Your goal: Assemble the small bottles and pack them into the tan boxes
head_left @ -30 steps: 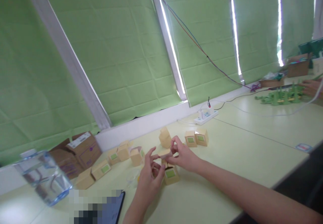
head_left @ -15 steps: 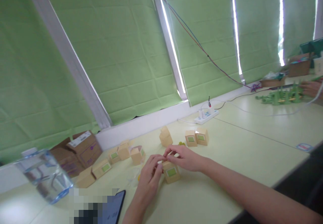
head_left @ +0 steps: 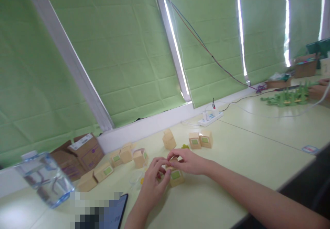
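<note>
A small tan cardboard box (head_left: 176,177) with a green label on its front stands on the table, between my two hands. My left hand (head_left: 155,178) is curled against its left side, with the thumb at the front corner and the fingertips over the top. From the right, my right hand (head_left: 187,160) reaches over the box with bent fingers closed at its top edge. The fingertips of both hands nearly meet there and hide most of the top. A small yellow-green item (head_left: 185,146) lies just behind my right hand.
Several like boxes stand around: one open box (head_left: 169,139) behind, a pair (head_left: 201,140) at right, others (head_left: 140,157) at left. A phone (head_left: 117,210), a water bottle (head_left: 47,179), a carton (head_left: 86,153) and a power strip (head_left: 210,119) are nearby. Another person's hand (head_left: 321,89) is far right.
My left thumb has shifted right, onto the front corner of the box. My right hand has barely moved. The other person's hand at far right has shifted slightly.
</note>
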`<state>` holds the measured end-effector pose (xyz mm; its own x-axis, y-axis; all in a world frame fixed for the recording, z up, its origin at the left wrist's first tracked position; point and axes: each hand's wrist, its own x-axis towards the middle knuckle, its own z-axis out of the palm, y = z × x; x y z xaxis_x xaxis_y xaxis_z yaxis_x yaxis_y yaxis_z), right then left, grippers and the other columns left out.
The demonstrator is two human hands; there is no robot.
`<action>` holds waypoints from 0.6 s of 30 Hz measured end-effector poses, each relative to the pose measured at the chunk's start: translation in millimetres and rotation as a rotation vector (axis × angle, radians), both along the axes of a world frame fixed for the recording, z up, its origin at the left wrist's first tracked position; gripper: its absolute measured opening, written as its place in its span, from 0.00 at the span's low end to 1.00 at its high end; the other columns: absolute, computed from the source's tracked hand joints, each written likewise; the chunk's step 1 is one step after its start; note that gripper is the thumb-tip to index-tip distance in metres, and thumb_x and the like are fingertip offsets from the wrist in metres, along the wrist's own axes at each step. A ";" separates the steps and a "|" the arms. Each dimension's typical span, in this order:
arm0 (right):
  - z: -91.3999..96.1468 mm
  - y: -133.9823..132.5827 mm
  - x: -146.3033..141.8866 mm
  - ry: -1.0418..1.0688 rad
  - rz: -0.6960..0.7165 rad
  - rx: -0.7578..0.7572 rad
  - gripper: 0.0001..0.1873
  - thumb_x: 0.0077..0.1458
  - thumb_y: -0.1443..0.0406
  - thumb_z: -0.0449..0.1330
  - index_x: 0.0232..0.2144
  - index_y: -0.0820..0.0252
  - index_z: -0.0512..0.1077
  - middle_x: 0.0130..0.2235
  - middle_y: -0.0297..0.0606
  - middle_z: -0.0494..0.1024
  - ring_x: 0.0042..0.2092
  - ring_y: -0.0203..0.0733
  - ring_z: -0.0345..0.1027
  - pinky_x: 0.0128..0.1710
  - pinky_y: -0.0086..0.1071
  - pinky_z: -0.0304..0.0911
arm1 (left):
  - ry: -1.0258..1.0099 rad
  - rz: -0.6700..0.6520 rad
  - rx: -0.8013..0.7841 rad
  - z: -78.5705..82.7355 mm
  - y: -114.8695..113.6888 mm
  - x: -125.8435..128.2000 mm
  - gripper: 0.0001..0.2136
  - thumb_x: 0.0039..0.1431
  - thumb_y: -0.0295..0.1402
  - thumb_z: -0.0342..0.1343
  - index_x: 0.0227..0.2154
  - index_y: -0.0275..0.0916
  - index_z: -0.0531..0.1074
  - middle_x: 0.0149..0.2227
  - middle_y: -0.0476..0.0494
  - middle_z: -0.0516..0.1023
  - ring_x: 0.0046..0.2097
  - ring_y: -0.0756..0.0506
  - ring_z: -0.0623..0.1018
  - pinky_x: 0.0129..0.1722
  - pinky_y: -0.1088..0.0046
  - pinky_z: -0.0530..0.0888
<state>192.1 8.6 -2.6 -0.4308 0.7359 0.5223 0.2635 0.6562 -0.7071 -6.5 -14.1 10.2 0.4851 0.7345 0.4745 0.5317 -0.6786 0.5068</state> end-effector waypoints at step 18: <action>-6.1 32.9 34.9 -0.040 -0.467 0.044 0.09 0.59 0.65 0.54 0.39 0.58 0.72 0.34 0.36 0.79 0.30 0.35 0.70 0.31 0.28 0.60 | 0.151 0.052 0.157 -13.3 8.6 -4.2 0.07 0.55 0.32 0.60 0.35 0.41 0.67 0.51 0.40 0.65 0.48 0.43 0.73 0.48 0.62 0.71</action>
<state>227.0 41.4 -8.7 -0.0792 0.8331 0.5475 0.5638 0.4904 -0.6645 -10.7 -5.5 -3.1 0.5227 0.6832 0.5098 0.6301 -0.7125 0.3087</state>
